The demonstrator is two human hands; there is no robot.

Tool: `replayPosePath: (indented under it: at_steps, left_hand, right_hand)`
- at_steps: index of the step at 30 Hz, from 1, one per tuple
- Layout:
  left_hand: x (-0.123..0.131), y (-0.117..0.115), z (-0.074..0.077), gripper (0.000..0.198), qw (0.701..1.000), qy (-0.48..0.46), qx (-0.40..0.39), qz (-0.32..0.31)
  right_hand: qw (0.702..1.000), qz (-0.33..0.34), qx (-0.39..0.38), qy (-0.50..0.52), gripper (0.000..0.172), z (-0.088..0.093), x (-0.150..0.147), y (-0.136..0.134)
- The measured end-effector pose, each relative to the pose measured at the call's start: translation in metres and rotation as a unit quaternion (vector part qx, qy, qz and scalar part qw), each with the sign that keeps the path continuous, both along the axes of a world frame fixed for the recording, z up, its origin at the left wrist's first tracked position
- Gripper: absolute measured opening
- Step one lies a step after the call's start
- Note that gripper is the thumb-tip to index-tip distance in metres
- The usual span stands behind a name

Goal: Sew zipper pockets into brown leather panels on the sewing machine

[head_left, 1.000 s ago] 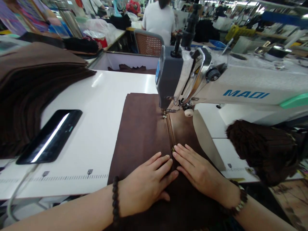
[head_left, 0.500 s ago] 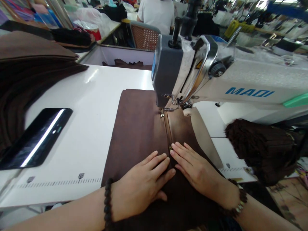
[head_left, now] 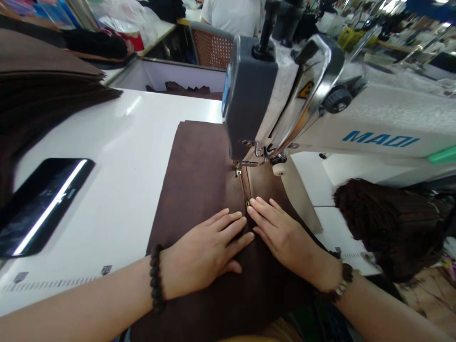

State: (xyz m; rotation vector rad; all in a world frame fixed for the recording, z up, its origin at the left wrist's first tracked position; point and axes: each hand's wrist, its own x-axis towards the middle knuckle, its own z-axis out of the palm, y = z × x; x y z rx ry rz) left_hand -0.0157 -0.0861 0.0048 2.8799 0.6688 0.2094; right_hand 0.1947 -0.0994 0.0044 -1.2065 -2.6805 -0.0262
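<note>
A brown fabric panel with a zipper lies on the white table under the presser foot of a white MAQI sewing machine. My left hand lies flat on the fabric just left of the zipper, fingers stretched out. Just right of the zipper my right hand presses flat, its fingertips beside the brass zipper pull. Both wrists wear bead bracelets.
A black phone lies on the table at the left. A stack of brown fabric sits at the far left, a dark brown bundle at the right. A person in white sits at the back beyond a chair.
Both hands have slid forward with the fabric toward the presser foot, and the zipper pull is closer to the needle. The camera has moved closer to the machine.
</note>
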Motion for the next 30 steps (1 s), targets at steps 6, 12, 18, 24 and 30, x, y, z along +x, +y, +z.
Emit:
replayPosePath:
  at_steps: [6,12,18,24,30]
  left_hand:
    - [-0.001,0.021,0.003,0.048,1.0,0.007,0.017,-0.005]
    - [-0.001,0.043,0.004,0.048,0.999,0.012,0.03,-0.027]
    - [-0.003,0.063,0.005,0.045,0.999,0.019,0.032,-0.034]
    - [-0.005,0.082,0.005,0.043,0.998,0.018,0.026,-0.055]
    - [-0.005,0.094,0.009,0.039,0.998,0.011,0.022,-0.06]
  right_hand:
    - [1.0,-0.021,0.0,0.004,0.038,-0.003,-0.003,0.02]
    - [0.999,-0.036,-0.015,0.015,0.038,-0.001,-0.006,0.038]
    - [0.996,-0.052,-0.046,0.06,0.039,-0.001,-0.008,0.057]
    - [0.985,-0.075,-0.098,0.12,0.04,-0.005,-0.006,0.073]
    - [0.979,-0.094,-0.125,0.133,0.036,-0.008,-0.004,0.086]
